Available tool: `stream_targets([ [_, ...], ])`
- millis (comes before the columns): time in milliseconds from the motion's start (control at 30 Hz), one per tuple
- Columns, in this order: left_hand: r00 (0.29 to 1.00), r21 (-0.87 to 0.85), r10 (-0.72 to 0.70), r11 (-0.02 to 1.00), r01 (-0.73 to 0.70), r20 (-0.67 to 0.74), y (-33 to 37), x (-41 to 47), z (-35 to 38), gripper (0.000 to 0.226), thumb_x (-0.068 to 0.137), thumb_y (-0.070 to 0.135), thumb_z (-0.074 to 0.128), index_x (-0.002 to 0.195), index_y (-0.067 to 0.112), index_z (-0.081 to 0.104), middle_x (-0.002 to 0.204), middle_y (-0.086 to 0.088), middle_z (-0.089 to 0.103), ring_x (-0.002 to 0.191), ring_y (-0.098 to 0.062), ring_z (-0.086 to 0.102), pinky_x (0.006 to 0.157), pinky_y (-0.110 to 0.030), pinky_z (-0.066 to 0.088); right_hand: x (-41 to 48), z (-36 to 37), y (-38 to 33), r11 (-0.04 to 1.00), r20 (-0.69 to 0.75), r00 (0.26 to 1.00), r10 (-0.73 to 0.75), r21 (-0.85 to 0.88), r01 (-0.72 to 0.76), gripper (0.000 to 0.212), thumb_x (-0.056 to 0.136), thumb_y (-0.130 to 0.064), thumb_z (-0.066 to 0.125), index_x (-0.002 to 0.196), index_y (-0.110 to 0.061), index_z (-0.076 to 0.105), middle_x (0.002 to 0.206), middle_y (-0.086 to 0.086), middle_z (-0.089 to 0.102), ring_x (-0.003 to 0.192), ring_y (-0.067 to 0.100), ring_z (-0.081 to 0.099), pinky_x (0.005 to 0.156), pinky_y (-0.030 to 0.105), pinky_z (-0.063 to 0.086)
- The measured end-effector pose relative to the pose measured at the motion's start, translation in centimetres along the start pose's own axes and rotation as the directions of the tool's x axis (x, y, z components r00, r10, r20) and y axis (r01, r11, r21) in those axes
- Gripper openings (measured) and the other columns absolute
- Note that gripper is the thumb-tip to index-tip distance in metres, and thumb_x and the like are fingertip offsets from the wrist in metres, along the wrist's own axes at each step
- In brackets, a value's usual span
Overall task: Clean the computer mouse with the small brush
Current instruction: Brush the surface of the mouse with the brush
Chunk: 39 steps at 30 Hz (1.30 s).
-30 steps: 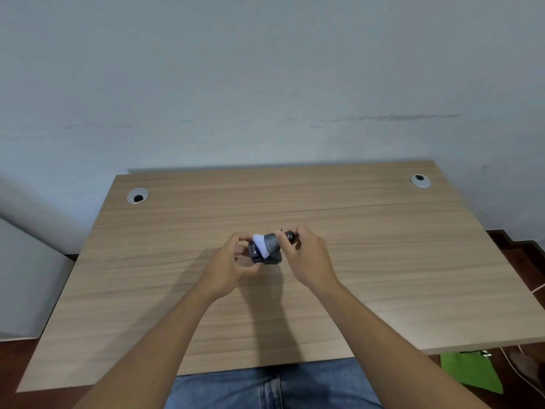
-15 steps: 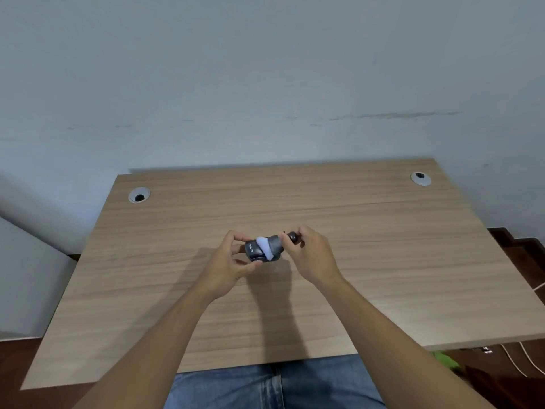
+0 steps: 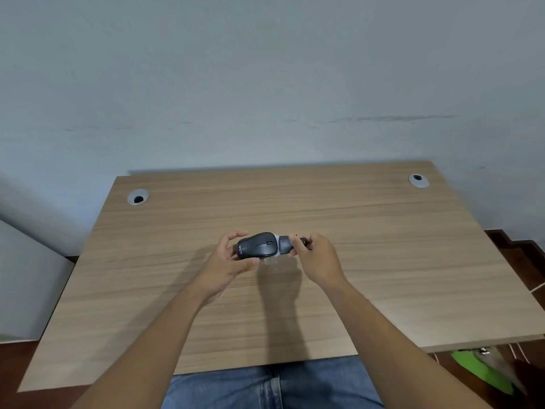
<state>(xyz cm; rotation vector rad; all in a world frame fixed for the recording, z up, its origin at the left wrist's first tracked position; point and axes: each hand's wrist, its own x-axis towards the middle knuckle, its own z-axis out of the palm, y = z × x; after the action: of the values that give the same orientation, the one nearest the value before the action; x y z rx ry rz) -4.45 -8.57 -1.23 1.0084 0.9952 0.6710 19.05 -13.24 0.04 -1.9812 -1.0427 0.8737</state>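
A black computer mouse (image 3: 257,245) hangs above the middle of the wooden desk (image 3: 383,261), top side towards me, white lettering at its left end. My left hand (image 3: 231,261) grips it from the left, thumb below and fingers behind. My right hand (image 3: 317,258) pinches a small brush (image 3: 285,245) with a dark grey body. The brush's pale bristles press against the mouse's right end and are mostly hidden behind it.
Two round cable grommets sit at the desk's back corners, one on the left (image 3: 138,197) and one on the right (image 3: 418,180). A pale wall stands right behind the desk. Something green (image 3: 483,371) and white cables lie on the floor at the right.
The mouse has turned so its whole top faces me. The brush has slid from over the mouse's middle to its right end. Both hands stay above the desk's middle.
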Motion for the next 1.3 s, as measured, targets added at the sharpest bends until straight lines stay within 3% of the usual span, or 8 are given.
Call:
stream_targets([
  [233, 0.997, -0.249, -0.059, 0.967, 0.047, -0.045, 0.5, 0.4, 0.6, 0.036, 0.110, 0.008, 0.063, 0.144, -0.001, 0.060, 0.139, -0.023, 0.072, 0.109, -0.026, 0.084, 0.095, -0.035, 0.068, -0.2, -0.4, -0.6, 1.000, -0.034, 0.999, -0.021, -0.014, 0.021, 0.033, 0.102, -0.045, 0.065, 0.090, -0.014, 0.066, 0.081, -0.006, 0.077, 0.069, 0.011, 0.060, 0.063, 0.029, 0.039],
  [367, 0.989, -0.157, -0.075, 0.986, 0.054, -0.127, 0.7, 0.6, 0.6, 0.034, 0.106, 0.011, 0.071, 0.138, 0.001, 0.062, 0.130, -0.022, 0.076, 0.099, -0.023, 0.085, 0.093, -0.037, 0.069, -0.8, -0.7, -1.6, 0.990, -0.163, 0.976, -0.142, -0.009, 0.142, 0.029, 0.105, -0.041, 0.061, 0.097, -0.014, 0.064, 0.080, -0.008, 0.067, 0.072, 0.014, 0.061, 0.063, 0.026, 0.040],
  [500, 0.980, -0.067, -0.070, 0.996, 0.059, -0.185, 0.3, 0.9, 0.6, 0.039, 0.102, 0.015, 0.078, 0.138, 0.006, 0.065, 0.128, -0.020, 0.081, 0.111, -0.031, 0.083, 0.101, -0.042, 0.065, -1.8, 0.0, -2.5, 0.950, -0.047, 0.950, -0.307, -0.074, 0.303, 0.021, 0.105, -0.039, 0.063, 0.098, -0.018, 0.063, 0.079, -0.009, 0.066, 0.066, 0.008, 0.056, 0.060, 0.019, 0.041],
  [633, 0.978, 0.002, -0.004, 1.000, 0.005, -0.209, 0.6, 0.6, 0.6, 0.037, 0.100, 0.011, 0.079, 0.135, 0.007, 0.067, 0.122, -0.014, 0.084, 0.106, -0.025, 0.083, 0.089, -0.027, 0.066, -1.6, 0.3, -1.2, 0.958, -0.035, 0.967, -0.252, -0.153, 0.244, 0.021, 0.104, -0.034, 0.062, 0.099, -0.014, 0.059, 0.085, 0.002, 0.069, 0.076, 0.024, 0.062, 0.071, 0.041, 0.053],
  [867, 0.978, 0.032, 0.004, 0.999, 0.003, -0.208, 0.4, 0.5, 0.3, 0.041, 0.095, 0.008, 0.085, 0.131, 0.006, 0.067, 0.116, -0.010, 0.087, 0.113, -0.034, 0.082, 0.099, -0.039, 0.066, -1.6, 0.6, -2.0, 0.954, -0.046, 0.957, -0.286, -0.109, 0.279, 0.023, 0.104, -0.040, 0.063, 0.100, -0.017, 0.063, 0.085, -0.001, 0.070, 0.072, 0.018, 0.058, 0.067, 0.033, 0.047],
  [1000, 0.972, 0.242, 0.064, 0.970, -0.008, -0.226, 0.8, 0.1, 0.4, 0.053, 0.089, 0.007, 0.090, 0.132, 0.010, 0.058, 0.113, -0.007, 0.084, 0.095, -0.020, 0.079, 0.074, -0.018, 0.062, -0.9, 0.1, -1.3, 0.963, -0.062, 0.975, -0.212, -0.182, 0.197, 0.024, 0.103, -0.037, 0.063, 0.100, -0.013, 0.061, 0.087, 0.004, 0.070, 0.080, 0.029, 0.064, 0.071, 0.042, 0.053],
  [1167, 0.961, 0.483, 0.184, 0.873, -0.062, -0.208, 0.2, 0.4, 0.2, 0.075, 0.073, 0.022, 0.100, 0.119, 0.028, 0.041, 0.100, -0.001, 0.085, 0.092, -0.027, 0.081, 0.090, -0.047, 0.064, -1.5, 0.6, -3.7, 0.938, -0.024, 0.947, -0.320, -0.150, 0.313, 0.029, 0.103, -0.041, 0.065, 0.095, -0.013, 0.062, 0.077, -0.006, 0.064, 0.066, 0.010, 0.056, 0.058, 0.020, 0.040],
  [1300, 0.953, 0.603, 0.255, 0.790, -0.110, -0.161, 0.6, 0.2, 1.5, 0.077, 0.073, 0.028, 0.099, 0.117, 0.023, 0.035, 0.096, 0.003, 0.083, 0.093, -0.021, 0.077, 0.084, -0.034, 0.060, -2.1, 1.7, -3.6, 0.926, 0.020, 0.946, -0.324, -0.199, 0.321, 0.028, 0.104, -0.037, 0.063, 0.093, -0.012, 0.058, 0.080, 0.001, 0.065, 0.069, 0.018, 0.056, 0.060, 0.028, 0.041],
])
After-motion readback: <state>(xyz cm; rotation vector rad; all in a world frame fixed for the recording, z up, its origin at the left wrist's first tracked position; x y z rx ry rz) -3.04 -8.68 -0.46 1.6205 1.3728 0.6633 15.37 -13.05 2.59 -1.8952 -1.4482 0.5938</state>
